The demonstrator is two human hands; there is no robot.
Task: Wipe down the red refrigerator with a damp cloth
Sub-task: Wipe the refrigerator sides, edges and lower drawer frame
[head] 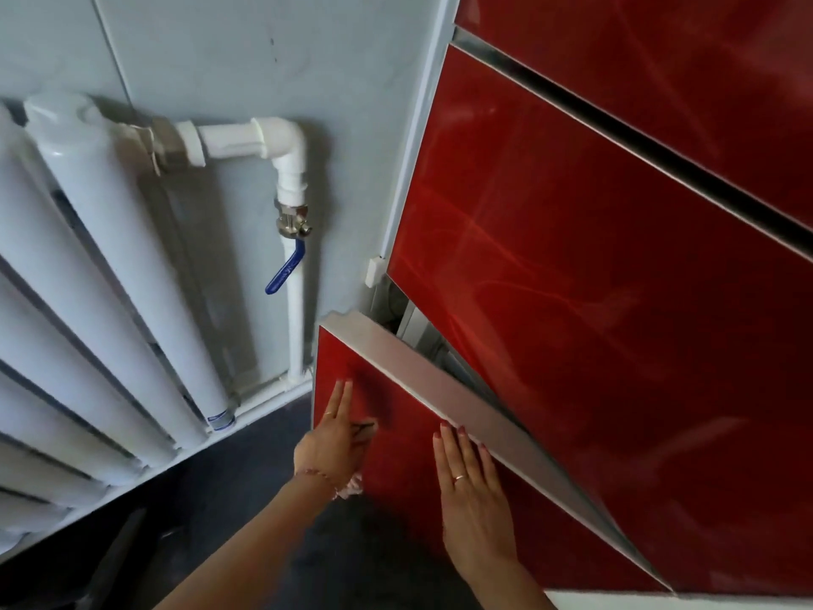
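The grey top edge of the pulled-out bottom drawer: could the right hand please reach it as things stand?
Probably yes. The right hand lies flat on the red drawer front, its fingertips right at the grey top edge, with nothing between them.

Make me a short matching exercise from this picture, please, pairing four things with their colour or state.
Things:
1. valve handle
2. bottom drawer
3. radiator
4. right hand

Descriptions:
A. flat on the red front, ring on one finger
B. blue
C. white, left of the refrigerator
D. pulled out, ajar

Pairs: 1-B, 2-D, 3-C, 4-A
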